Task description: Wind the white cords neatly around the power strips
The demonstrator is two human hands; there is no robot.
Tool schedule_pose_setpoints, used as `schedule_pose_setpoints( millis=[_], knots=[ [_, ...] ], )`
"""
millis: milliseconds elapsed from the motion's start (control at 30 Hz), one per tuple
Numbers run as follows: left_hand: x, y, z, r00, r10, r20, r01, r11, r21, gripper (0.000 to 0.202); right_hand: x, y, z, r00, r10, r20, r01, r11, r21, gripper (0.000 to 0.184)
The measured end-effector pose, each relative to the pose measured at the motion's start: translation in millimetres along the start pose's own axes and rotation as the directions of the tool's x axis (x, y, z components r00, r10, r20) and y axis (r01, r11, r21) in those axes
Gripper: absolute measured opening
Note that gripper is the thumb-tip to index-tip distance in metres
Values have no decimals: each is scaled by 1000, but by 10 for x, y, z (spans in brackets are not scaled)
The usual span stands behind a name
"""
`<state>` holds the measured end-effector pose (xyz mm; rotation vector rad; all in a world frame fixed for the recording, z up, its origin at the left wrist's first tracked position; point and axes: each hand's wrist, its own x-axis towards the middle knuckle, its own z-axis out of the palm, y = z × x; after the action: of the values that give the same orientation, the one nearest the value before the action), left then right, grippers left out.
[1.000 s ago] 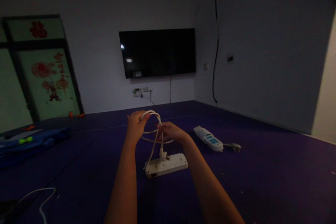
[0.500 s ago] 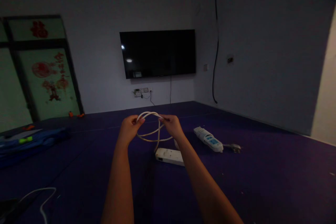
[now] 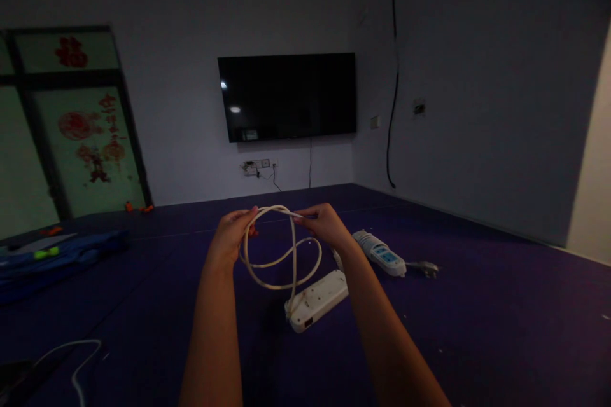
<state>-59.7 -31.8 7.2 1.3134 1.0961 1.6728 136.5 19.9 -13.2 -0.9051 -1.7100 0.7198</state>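
My left hand [image 3: 231,236] and my right hand [image 3: 325,225] both pinch the top of a coiled white cable [image 3: 281,261] held up in front of me. The loops hang down between my hands. The cable's white power strip [image 3: 317,299] dangles tilted below the loops, just above the dark purple floor [image 3: 477,331]. Both hands are closed on the cable.
A second power strip with blue buttons [image 3: 379,252] and its grey plug [image 3: 426,266] lie on the floor to the right. A white wire [image 3: 76,359] curls at lower left. Blue items [image 3: 62,257] lie at far left. A wall television [image 3: 287,96] hangs ahead.
The cable loops have opened wider and hang lower. The power strip has swung round and now hangs tilted nearer to me. My hands have spread slightly apart.
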Motion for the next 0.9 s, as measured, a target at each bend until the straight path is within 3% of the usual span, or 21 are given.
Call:
schedule_pose_setpoints(
  millis=[100,200,333,400,500,667,767,900],
  knots=[
    [38,-14,9,997,-38,-63,36,998,-44,27,-72,-109,-49,990,66,124,-74,996,57,27],
    [86,-53,51,990,3,-143,-14,997,-75,26,-120,-205,-29,971,89,221,-126,979,159,33],
    [112,-90,152,934,224,-280,-228,973,16,31,-153,-292,83,944,174,281,-258,919,299,59],
    [85,-75,193,880,371,-298,-353,929,116,32,-168,-322,141,934,189,303,-290,896,335,68],
    [10,-18,212,825,476,-305,-435,879,196,33,-192,-350,192,925,178,335,-302,880,366,73],
    [-60,19,164,698,579,-422,-517,815,263,44,-218,-353,157,877,75,475,-263,902,343,55],
    [-50,-18,135,659,584,-474,-511,810,287,47,-223,-347,120,840,40,542,-232,928,291,36],
    [-51,-32,125,611,622,-490,-540,780,317,50,-218,-349,129,851,62,521,-218,945,244,18]
  ],
)
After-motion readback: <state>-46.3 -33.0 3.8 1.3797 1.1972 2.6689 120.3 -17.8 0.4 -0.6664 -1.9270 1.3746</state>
